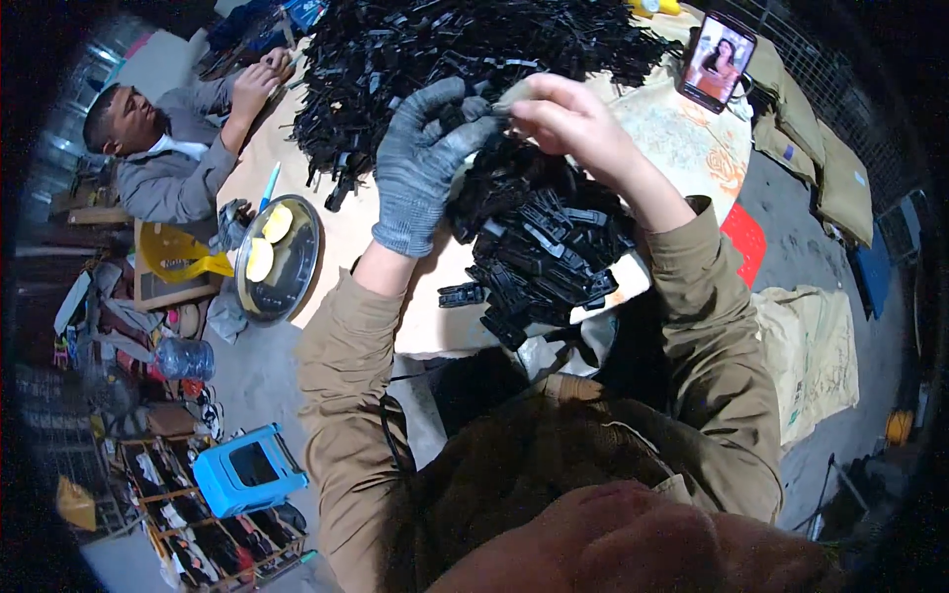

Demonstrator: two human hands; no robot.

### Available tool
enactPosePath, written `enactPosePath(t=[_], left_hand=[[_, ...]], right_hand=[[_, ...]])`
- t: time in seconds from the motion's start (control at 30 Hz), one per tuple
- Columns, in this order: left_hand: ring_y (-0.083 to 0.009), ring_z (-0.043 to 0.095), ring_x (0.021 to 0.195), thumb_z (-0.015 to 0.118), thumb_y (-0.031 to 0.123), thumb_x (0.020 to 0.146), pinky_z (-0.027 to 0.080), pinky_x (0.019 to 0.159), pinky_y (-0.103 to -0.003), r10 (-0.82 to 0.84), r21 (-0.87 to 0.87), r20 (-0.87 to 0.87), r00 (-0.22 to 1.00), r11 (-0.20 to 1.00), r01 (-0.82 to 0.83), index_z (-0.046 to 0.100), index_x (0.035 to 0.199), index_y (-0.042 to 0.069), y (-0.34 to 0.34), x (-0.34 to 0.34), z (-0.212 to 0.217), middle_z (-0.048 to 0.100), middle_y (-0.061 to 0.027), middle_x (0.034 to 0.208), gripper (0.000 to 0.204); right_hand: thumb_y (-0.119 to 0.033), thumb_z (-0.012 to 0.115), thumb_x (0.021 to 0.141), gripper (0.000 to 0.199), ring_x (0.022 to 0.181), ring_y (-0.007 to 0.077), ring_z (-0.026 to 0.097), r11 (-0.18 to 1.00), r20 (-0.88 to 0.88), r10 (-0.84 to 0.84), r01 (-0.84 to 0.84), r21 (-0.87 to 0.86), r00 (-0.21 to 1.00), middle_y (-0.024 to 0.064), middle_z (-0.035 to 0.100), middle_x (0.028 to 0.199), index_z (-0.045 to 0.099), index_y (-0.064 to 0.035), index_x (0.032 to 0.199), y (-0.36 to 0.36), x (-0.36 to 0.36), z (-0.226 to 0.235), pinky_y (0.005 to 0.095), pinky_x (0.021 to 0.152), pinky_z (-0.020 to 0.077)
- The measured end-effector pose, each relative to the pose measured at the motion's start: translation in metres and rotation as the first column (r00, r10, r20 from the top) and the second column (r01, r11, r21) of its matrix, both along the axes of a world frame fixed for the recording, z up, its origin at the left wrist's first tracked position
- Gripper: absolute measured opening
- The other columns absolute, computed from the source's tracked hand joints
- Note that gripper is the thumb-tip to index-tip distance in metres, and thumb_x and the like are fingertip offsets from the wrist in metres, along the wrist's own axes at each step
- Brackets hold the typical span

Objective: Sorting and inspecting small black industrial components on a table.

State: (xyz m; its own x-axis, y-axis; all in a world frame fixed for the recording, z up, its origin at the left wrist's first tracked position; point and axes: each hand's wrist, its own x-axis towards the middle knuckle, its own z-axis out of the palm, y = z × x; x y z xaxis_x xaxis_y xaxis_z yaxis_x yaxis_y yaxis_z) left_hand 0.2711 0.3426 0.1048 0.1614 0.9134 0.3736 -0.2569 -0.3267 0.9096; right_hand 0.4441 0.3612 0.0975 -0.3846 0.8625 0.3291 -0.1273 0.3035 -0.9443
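My left hand (pixel 423 163), in a grey knit glove, is raised over the table with its fingers curled and thumb pressed in. My bare right hand (pixel 578 124) meets its fingertips, thumb and forefinger pinched together. Whatever lies between the fingers is too small and hidden to make out. Below the hands, at the table's near edge, lies a loose heap of black plastic parts (pixel 554 242), long and narrow like clips. One single black part (pixel 462 295) sits at the heap's left. Beyond my hands spreads a much larger pile of similar black parts (pixel 395 44).
At left a round metal tray (pixel 297 282) holds yellow-white pieces. A co-worker (pixel 168 148) sits at the table's left side. A phone (pixel 716 61) with a lit screen stands at the far right. A blue stool (pixel 249 469) is on the floor, lower left; sacks (pixel 845 183) lie right.
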Motion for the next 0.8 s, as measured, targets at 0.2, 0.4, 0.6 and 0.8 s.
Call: enactPosePath(t=[0.2,0.4,0.6,0.8], left_hand=[[-0.0123,0.054,0.084,0.07,0.007,0.07,0.046,0.075,-0.023,0.054,0.093,-0.127,0.991,0.995,-0.042,0.05,0.107,0.002,-0.004,0.003,-0.008,0.056,-0.0058,0.095,0.043],[-0.0106,0.054,0.08,0.072,0.01,0.068,0.047,0.072,-0.023,0.097,0.103,-0.225,0.97,0.992,-0.076,0.051,0.103,0.002,-0.007,0.0,-0.006,0.057,-0.0041,0.089,0.042],[-0.0097,0.054,0.078,0.073,0.009,0.065,0.047,0.07,-0.023,0.125,0.163,-0.275,0.953,0.983,-0.082,0.055,0.093,0.004,-0.004,-0.006,-0.004,0.058,-0.0031,0.084,0.034],[-0.0105,0.055,0.081,0.074,0.008,0.065,0.046,0.074,-0.024,0.038,0.119,-0.377,0.925,0.993,0.008,0.054,0.093,0.004,-0.002,-0.008,-0.005,0.058,-0.0031,0.086,0.035]], right_hand=[[-0.023,0.05,0.087,0.019,0.056,0.0012,0.04,0.983,0.066,0.013,-0.025,0.184,0.998,-0.0053,0.048,0.067,0.056,-0.0056,0.09,-0.008,-0.009,-0.002,0.0154,0.048,0.0314],[-0.021,0.051,0.087,0.019,0.06,0.0015,0.045,0.981,0.161,0.022,-0.053,0.187,0.987,-0.0048,0.05,0.069,0.056,-0.0034,0.088,-0.008,-0.009,-0.001,0.016,0.052,0.0353],[-0.016,0.051,0.087,0.016,0.057,0.0035,0.048,0.967,0.142,0.007,-0.043,0.252,0.99,-0.0035,0.051,0.067,0.055,-0.001,0.084,-0.012,-0.01,-0.001,0.0183,0.051,0.0383],[-0.015,0.051,0.086,0.017,0.053,0.005,0.048,0.887,0.326,-0.179,0.008,0.463,0.928,-0.0014,0.05,0.06,0.055,0.0004,0.08,-0.019,-0.009,0.007,0.0198,0.049,0.0394]])
